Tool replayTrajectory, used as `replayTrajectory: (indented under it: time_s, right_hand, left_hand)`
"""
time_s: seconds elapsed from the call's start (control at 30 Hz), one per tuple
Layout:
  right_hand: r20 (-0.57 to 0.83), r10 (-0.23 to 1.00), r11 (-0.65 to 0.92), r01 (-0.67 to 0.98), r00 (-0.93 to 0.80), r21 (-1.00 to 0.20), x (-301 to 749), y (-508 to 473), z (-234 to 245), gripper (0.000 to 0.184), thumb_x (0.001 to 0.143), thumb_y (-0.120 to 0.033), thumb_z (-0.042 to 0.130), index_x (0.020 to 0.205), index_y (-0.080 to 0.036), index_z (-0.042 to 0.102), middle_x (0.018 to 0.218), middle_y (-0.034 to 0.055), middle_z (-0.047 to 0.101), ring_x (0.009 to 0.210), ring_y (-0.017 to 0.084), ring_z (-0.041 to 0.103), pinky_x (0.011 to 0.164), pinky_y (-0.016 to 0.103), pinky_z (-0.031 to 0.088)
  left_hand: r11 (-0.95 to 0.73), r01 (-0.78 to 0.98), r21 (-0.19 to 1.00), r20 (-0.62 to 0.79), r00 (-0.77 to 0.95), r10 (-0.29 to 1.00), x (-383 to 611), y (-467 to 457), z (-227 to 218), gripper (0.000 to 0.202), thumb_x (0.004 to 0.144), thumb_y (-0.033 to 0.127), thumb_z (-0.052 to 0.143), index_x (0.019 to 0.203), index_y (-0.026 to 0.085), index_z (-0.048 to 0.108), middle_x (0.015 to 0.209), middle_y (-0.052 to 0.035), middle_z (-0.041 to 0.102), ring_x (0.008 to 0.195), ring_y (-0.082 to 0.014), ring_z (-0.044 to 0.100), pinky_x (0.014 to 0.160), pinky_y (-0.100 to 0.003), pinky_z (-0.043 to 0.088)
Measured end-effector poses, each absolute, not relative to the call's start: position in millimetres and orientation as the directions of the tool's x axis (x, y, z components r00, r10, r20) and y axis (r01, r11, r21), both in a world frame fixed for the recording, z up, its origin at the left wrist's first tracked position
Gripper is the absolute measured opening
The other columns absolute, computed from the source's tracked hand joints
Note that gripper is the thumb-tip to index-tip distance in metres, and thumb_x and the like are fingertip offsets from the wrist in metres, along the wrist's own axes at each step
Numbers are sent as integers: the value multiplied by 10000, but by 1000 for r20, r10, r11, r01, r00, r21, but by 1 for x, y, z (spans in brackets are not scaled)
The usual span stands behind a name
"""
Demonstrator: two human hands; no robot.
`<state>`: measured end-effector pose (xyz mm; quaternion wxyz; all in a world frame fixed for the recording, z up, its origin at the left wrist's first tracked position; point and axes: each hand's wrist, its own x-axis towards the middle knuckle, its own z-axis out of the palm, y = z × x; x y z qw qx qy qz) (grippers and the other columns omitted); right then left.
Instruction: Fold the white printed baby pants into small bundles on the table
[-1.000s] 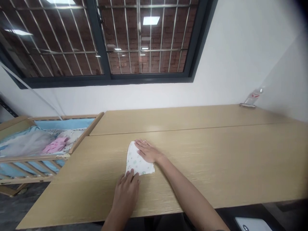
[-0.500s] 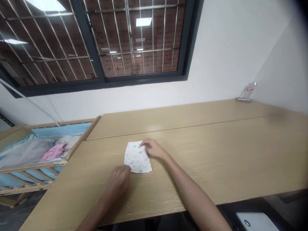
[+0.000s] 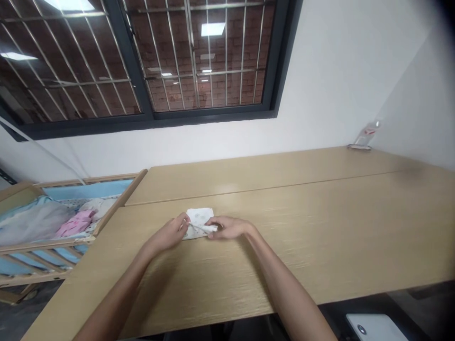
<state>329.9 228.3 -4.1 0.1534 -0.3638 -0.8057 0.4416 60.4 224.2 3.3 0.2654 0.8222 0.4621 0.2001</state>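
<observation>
A small white cloth (image 3: 199, 215) with a faint print lies on the wooden table (image 3: 302, 227), its near edge lifted and folded over toward the far side. My left hand (image 3: 174, 230) pinches the left end of that folded edge. At the right end, my right hand (image 3: 227, 227) grips the same edge between thumb and fingers. The far part of the cloth stays flat on the wood. What the whole cloth is, I cannot make out.
To the left stands a wooden crib (image 3: 117, 208) with blue lining and a pink cloth (image 3: 76, 223) inside. A clear plastic packet (image 3: 366, 136) sits in the far right corner. A white device (image 3: 377, 327) is below the table's front edge. A barred window is behind.
The near edge of the cloth has been raised and folded away from me. My left hand has moved forward with it, and my right hand has shifted slightly nearer to grip its right end.
</observation>
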Motion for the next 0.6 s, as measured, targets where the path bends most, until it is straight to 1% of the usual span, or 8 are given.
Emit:
replayTrajectory:
  time_s: [0.07,0.17,0.27,0.33,0.4,0.43,0.5,0.6]
  right_hand:
    - [20,751,366,391,-660,-845,328,230,-7,385,898,-438,659,1185,-181,678,1134,72,723,990,227,661,871,332,530]
    - [106,790,370,330,-604,-869,326,232,-9,376,938,-394,601,1241,-176,651,1211,83,711,1056,235,651,930,356,521]
    - [133,828,353,321,-545,-879,325,233,-12,392,959,-376,556,1283,-163,615,1256,103,692,1085,240,642,952,372,512]
    - [138,867,333,349,-479,-876,323,235,-15,370,961,-389,547,1238,-156,622,1213,114,701,1040,242,649,918,375,519]
    - [141,905,313,400,-402,-861,319,238,-21,346,961,-416,536,1162,-150,629,1128,117,711,968,240,653,868,373,521]
    - [142,921,301,432,-362,-850,317,239,-25,338,961,-430,527,1123,-149,627,1076,113,711,926,236,650,842,372,520]
    - [153,952,270,491,-265,-828,310,243,-33,321,957,-440,515,1061,-153,612,985,97,698,860,230,634,798,371,514]
    - [192,975,221,514,-109,-829,299,246,-46,282,936,-394,526,1084,-159,571,971,88,676,855,228,619,795,373,514]
  left_hand:
    - [-411,602,684,67,510,858,57,237,8,314,943,483,423,967,216,587,792,-3,632,720,-193,581,660,-289,436]
    - [-327,526,785,50,472,880,52,247,8,402,896,565,511,974,190,637,838,-16,664,750,-188,598,666,-281,459]
    - [-244,446,861,17,454,891,48,245,1,493,839,606,620,1076,174,641,987,-59,719,876,-223,658,739,-305,512]
    - [-214,393,894,4,472,882,46,243,-7,567,792,587,702,1163,172,598,1113,-89,724,994,-255,677,816,-337,538]
    - [-206,349,914,20,469,883,45,243,-17,607,767,564,738,1195,170,564,1192,-112,713,1070,-276,678,879,-373,545]
    - [-211,341,916,39,446,894,44,244,-22,600,774,565,727,1191,168,557,1190,-118,717,1068,-279,685,883,-386,550]
    - [-222,362,905,77,374,924,45,249,-33,570,810,575,671,1184,163,546,1104,-119,743,995,-274,713,835,-394,566]
    - [-230,425,875,115,279,953,49,256,-47,543,845,551,611,1197,149,514,952,-101,758,844,-247,728,743,-371,567]
